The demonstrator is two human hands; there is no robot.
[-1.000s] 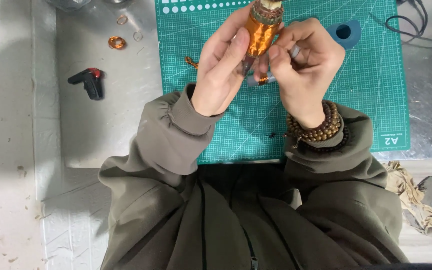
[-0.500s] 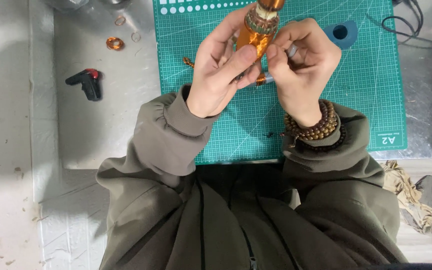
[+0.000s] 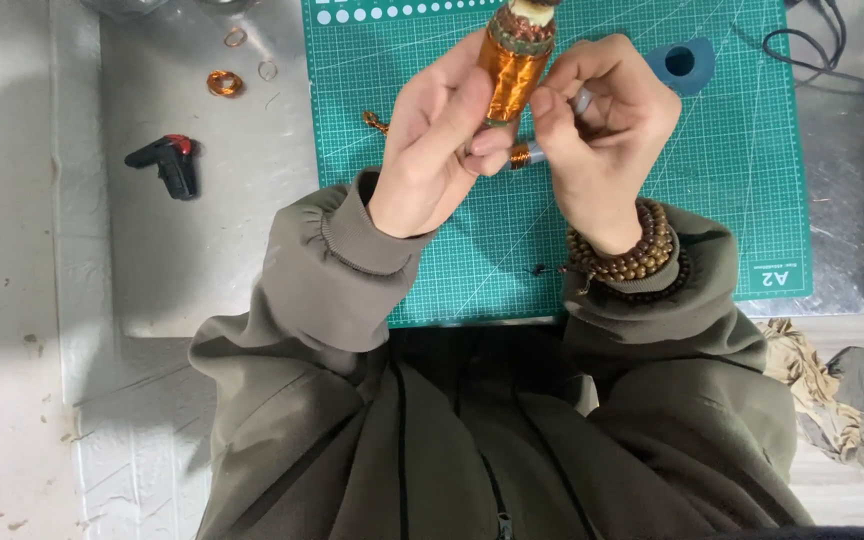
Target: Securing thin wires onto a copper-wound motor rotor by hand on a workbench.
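My left hand [image 3: 432, 150] grips a cylinder wound with shiny copper wire [image 3: 514, 62] and holds it tilted over a green cutting mat [image 3: 732, 180]. My right hand [image 3: 602, 140] is closed beside it, fingertips at the cylinder's lower end, pinching a thin tool with a small copper-wound tip [image 3: 522, 155] that sticks out between the two hands. A brown bead bracelet [image 3: 632, 255] circles my right wrist. Both arms wear olive-green sleeves.
A black and red hand tool [image 3: 167, 162] lies on the grey metal table [image 3: 202, 250] at the left. Small copper wire rings [image 3: 222, 82] lie near the table's far edge. A blue holder with a hole [image 3: 682, 65] and a black cable [image 3: 812, 50] sit at the far right; cloth lies on the floor at the right.
Both hands have shifted slightly with the coil, and my left thumb now lies further along its side. The copper-tipped tool shows more between the hands.
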